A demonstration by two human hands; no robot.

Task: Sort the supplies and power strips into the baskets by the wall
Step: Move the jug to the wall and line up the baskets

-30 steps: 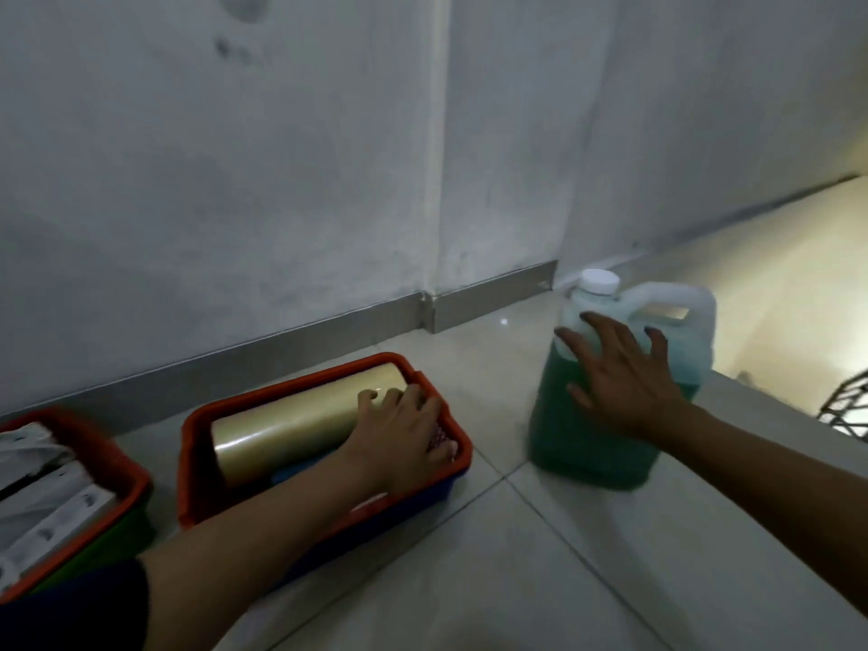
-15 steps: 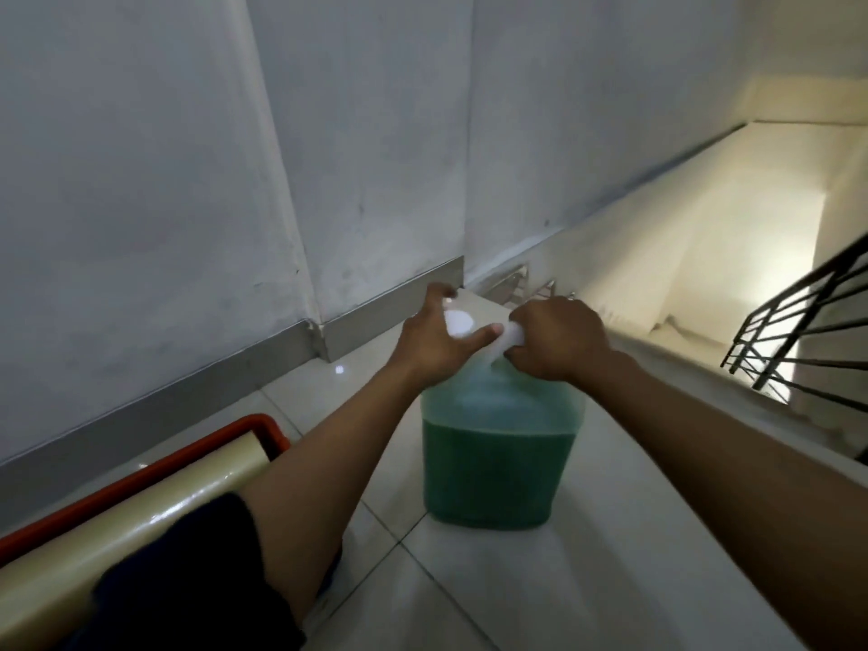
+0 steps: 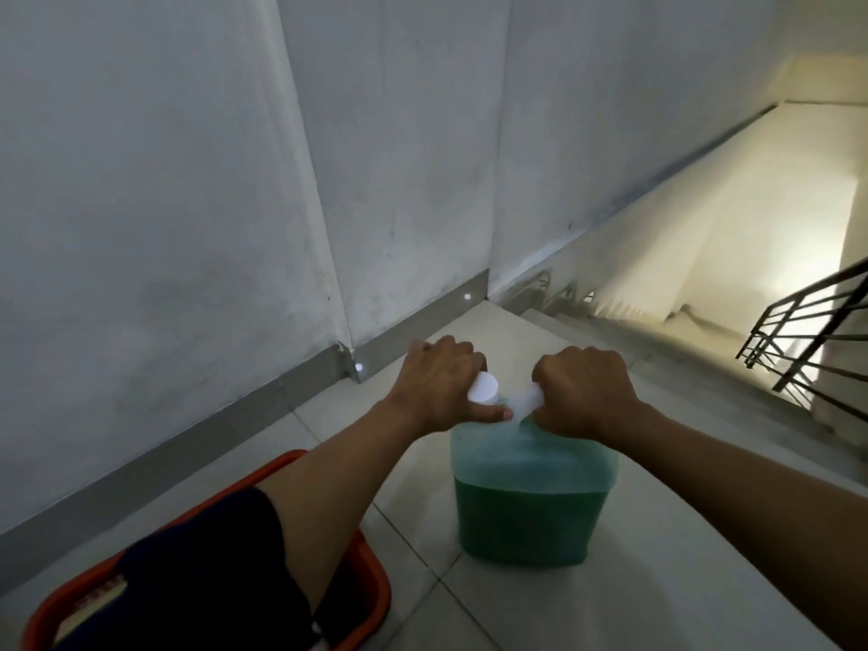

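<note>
We find no readable text, labels, brands or numbers: the jug (image 3: 530,500) of green liquid, its white cap (image 3: 482,388) and the red basket (image 3: 371,584) show none.

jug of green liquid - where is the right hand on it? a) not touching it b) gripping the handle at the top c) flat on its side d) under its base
b: the right hand is curled round the white handle on top of the jug, while the left hand holds the white cap beside it.
</note>
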